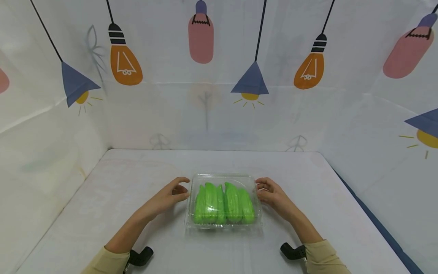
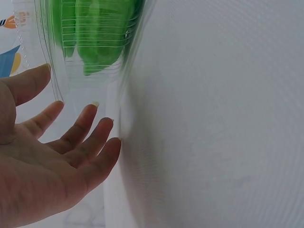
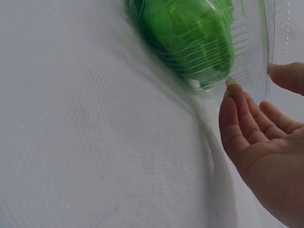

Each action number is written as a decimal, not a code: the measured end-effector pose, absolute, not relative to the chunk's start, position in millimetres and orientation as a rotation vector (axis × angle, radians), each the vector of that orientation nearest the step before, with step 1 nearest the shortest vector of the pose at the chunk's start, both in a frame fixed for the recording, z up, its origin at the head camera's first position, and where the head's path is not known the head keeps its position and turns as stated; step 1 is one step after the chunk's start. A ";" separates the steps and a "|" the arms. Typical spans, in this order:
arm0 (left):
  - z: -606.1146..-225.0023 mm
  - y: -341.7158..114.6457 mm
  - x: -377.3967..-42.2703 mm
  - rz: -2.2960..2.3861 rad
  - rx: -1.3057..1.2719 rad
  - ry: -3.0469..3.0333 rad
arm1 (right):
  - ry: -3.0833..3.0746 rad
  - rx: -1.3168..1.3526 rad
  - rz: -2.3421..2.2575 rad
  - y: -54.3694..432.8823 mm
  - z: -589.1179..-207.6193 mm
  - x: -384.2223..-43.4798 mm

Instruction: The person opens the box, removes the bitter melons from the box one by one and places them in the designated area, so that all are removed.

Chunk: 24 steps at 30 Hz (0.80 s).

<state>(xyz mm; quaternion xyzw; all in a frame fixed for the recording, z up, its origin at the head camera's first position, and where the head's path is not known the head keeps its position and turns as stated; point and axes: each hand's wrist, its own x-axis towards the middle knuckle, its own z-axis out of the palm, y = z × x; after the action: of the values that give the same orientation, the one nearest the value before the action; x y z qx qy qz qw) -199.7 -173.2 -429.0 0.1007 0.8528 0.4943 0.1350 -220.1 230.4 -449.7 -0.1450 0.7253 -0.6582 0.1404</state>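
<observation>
A clear plastic clamshell box [image 1: 224, 225] lies on the white table in front of me. Inside stand several glossy green, long, banana-like pieces [image 1: 232, 203], side by side. My left hand [image 1: 171, 195] is at the box's left side, fingers spread and relaxed. In the left wrist view its thumb [image 2: 35, 84] comes right up to the rim. On the opposite side my right hand [image 1: 275, 196] has its fingertips at the box's right edge. The right wrist view has the thumb [image 3: 287, 76] at the rim and the fingers [image 3: 237, 114] by the ribbed side wall, loosely bent.
The white table [image 1: 154, 163] runs back to a white cloth wall [image 1: 219, 114] printed with lamps and bulbs. More cloth hangs at both sides. A black curved piece [image 1: 141, 257] is at the left wrist, and a similar black piece [image 1: 292, 252] at the right.
</observation>
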 end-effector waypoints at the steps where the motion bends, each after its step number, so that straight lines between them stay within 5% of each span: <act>1: -429.6 -173.4 -200.0 1.432 0.295 2.470 | 2.090 -0.412 -1.905 230.0 -449.5 -219.7; 24: -435.7 -174.8 -201.2 1.632 0.289 2.202 | 1.918 -0.366 -2.002 226.3 -451.1 -220.8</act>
<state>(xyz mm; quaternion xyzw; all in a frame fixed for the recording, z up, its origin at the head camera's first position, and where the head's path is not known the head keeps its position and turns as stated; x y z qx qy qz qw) -201.2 -174.8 -435.7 0.1028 0.7842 0.5811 0.1918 -220.8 226.3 -451.1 -0.1290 0.6756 -0.7053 0.1717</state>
